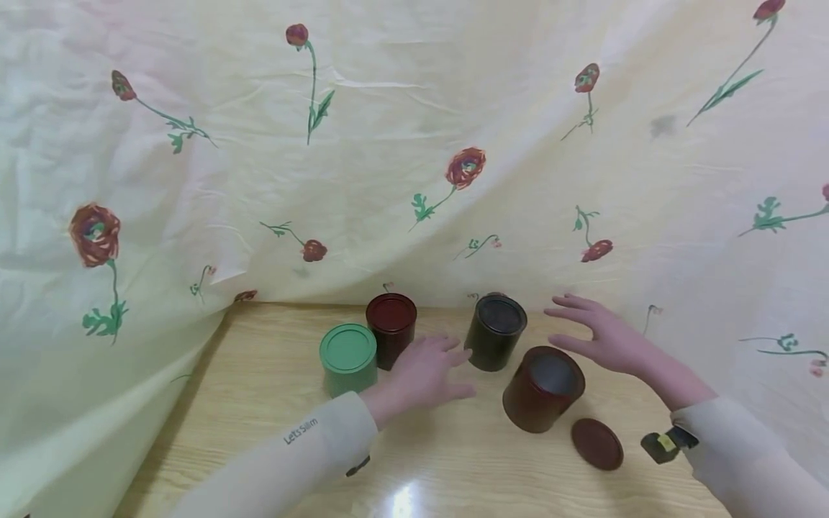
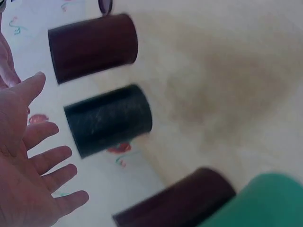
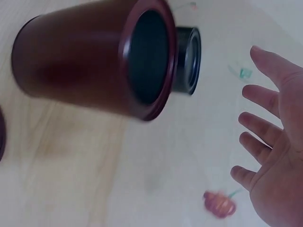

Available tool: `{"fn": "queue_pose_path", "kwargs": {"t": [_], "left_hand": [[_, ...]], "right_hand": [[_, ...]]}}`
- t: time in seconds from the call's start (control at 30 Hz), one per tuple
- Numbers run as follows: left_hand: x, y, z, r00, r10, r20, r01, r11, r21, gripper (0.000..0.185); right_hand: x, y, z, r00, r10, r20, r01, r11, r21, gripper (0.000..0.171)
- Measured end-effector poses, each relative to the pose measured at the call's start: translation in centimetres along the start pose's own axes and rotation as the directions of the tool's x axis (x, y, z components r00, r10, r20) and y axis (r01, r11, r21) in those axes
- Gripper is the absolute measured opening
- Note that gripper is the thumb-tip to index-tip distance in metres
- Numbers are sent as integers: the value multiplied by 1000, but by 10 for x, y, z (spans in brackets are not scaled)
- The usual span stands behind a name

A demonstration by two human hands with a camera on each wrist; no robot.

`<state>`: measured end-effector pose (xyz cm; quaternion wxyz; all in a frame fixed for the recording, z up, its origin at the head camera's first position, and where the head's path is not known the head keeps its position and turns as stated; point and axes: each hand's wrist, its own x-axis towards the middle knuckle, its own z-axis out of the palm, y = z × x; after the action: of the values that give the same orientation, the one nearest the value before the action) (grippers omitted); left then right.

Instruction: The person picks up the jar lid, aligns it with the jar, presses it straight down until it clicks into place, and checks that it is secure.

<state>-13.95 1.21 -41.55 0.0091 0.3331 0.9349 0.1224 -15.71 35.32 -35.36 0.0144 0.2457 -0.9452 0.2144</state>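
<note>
Between my two hands stand a black lidded can (image 1: pixel 496 334) and, nearer, a dark red can (image 1: pixel 540 394) with its top uncovered. That red can's round lid (image 1: pixel 597 444) lies flat on the table to its right. My left hand (image 1: pixel 424 374) hovers left of the black can with fingers spread, holding nothing. Behind and left of this hand are a lidded dark red can (image 1: pixel 391 327) and a green lidded can (image 1: pixel 349 360), both partly covered by the hand or sleeve. On the other side, my right hand (image 1: pixel 605 334) is in the air, fingers extended, apart from the cans.
A pale wooden table (image 1: pixel 259 388) bears all the cans. Close behind them hangs a cream cloth (image 1: pixel 363 194) printed with red flowers, which also drapes along the table's left side.
</note>
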Motion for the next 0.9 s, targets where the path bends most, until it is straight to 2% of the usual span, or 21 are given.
{"fn": "queue_pose_path", "kwargs": {"t": [0.13, 0.33, 0.47, 0.63, 0.9], "left_hand": [[-5, 8, 22, 1000, -11, 20, 12, 999, -38, 66], [-12, 22, 51, 1000, 1, 29, -1, 1000, -16, 67], [-16, 34, 65, 999, -2, 32, 2, 1000, -4, 65], [-19, 44, 83, 1000, -11, 27, 10, 1000, 28, 66], [-25, 56, 101, 999, -32, 13, 32, 999, -17, 67]], "right_hand": [[-14, 18, 1, 999, 30, -16, -30, 1000, -5, 50], [-38, 45, 10, 995, 96, -8, -96, 995, -17, 51], [-52, 64, 21, 992, 129, 4, -129, 991, -24, 51], [-72, 82, 39, 992, 126, 21, -125, 991, -43, 48], [-101, 97, 63, 992, 115, 47, -112, 992, -63, 47]]}}
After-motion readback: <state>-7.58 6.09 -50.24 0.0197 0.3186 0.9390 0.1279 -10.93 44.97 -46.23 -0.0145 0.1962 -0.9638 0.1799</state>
